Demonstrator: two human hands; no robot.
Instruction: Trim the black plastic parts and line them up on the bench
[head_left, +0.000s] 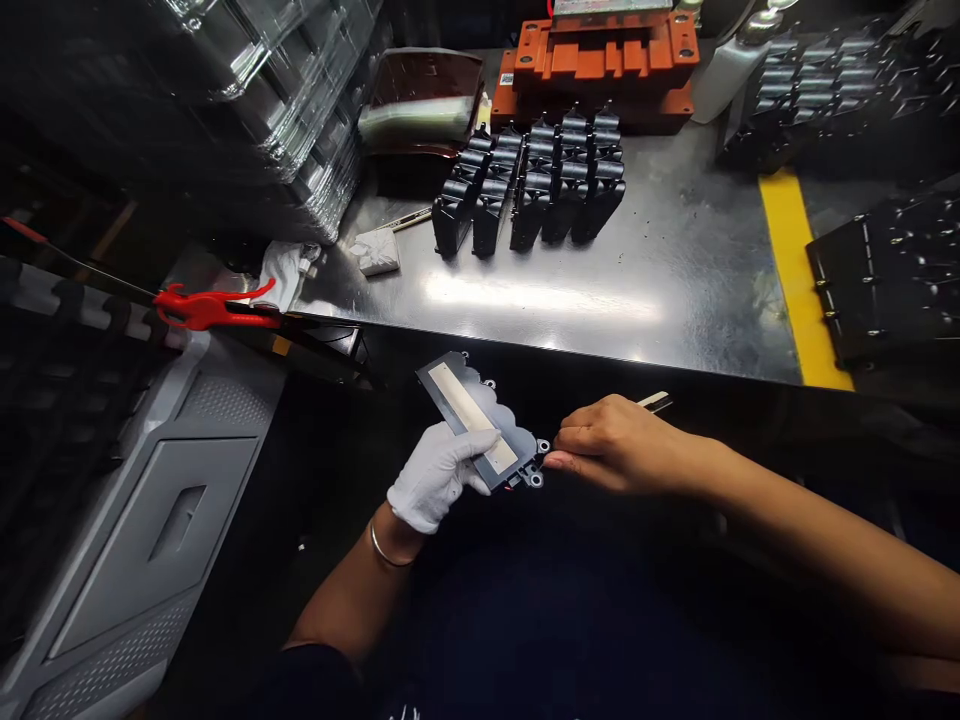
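My left hand (436, 475), in a white glove, is closed around the side of a black plastic part (491, 412) held above my lap. The part has a scalloped edge, a pale rectangular strip (469, 415) along its face and small ringed lugs at its right end. My bare right hand (611, 445) is curled shut close to those lugs, its fingertips at that end of the part. Out of the back of this fist pokes the pale end of a slim tool (655, 401); its working end is hidden by the fingers.
On the metal table (675, 270) stand several black ribbed parts (529, 185), with an orange fixture (600, 70) behind them. A white block (375, 251) lies left. A red air gun (214, 306) hangs beside the table, above a grey crate (150, 540). Plastic-wrapped trays (292, 110) are stacked at upper left.
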